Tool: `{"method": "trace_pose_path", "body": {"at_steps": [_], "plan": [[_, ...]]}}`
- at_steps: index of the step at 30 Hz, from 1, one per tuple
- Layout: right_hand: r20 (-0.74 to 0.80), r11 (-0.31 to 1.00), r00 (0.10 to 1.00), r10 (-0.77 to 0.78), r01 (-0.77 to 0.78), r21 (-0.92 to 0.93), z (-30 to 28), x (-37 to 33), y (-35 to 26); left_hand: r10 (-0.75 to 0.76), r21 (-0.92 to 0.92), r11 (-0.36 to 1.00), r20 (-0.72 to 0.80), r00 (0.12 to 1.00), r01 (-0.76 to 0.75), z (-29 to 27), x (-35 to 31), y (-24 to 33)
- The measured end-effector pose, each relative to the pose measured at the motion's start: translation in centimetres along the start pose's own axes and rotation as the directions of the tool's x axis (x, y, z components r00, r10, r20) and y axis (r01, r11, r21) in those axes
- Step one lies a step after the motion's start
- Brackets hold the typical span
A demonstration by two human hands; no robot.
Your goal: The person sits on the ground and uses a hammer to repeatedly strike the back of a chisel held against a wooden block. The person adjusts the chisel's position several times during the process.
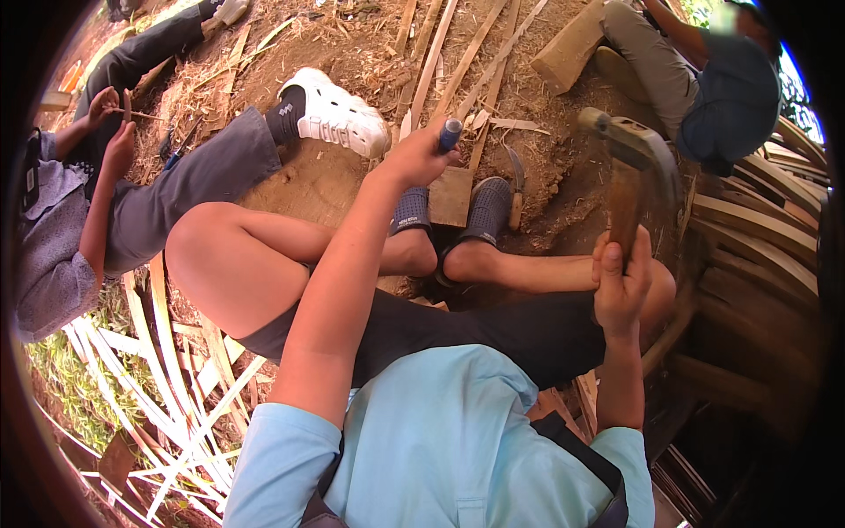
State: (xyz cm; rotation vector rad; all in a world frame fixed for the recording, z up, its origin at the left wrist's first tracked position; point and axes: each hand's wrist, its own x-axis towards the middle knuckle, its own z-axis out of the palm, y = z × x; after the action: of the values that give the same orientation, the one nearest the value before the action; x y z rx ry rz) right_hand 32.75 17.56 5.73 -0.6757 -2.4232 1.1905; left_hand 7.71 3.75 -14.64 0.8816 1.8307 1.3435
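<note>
As hand (623, 283) grips, wooden handle (625, 209), metal hammerhead (640, 143)

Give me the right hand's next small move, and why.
Probably bring the hammer left, over the blue-ended tool handle: the right hand grips the hammer off to the right, while the left hand holds that handle with its blue end exposed.

The left hand (427, 156) grips a blue-ended tool (450, 135) while the right hand (623, 280) holds a wooden-handled hammer (626, 195).
</note>
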Motion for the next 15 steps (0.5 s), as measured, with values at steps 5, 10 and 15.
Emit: {"method": "trace_pose_path", "body": {"at_steps": [5, 10, 15], "plan": [[-0.143, 0.989, 0.989, 0.023, -0.044, -0.144, -4.7, -0.7, -4.7, 0.004, -0.048, 0.999, -0.032, 0.999, -0.006, 0.3, 0.1, -0.7], [-0.092, 0.927, 0.982, -0.165, 0.122, -0.355, -8.2, -1.5, -7.5, 0.002, -0.065, 0.998, -0.066, 0.998, -0.006, 0.4, 0.1, -2.1], [0.031, 0.854, 0.959, -0.282, 0.266, -0.447, -9.5, -1.3, -10.9, -0.029, -0.024, 0.999, -0.074, 0.997, 0.027, 0.6, -0.6, -0.9]]}}
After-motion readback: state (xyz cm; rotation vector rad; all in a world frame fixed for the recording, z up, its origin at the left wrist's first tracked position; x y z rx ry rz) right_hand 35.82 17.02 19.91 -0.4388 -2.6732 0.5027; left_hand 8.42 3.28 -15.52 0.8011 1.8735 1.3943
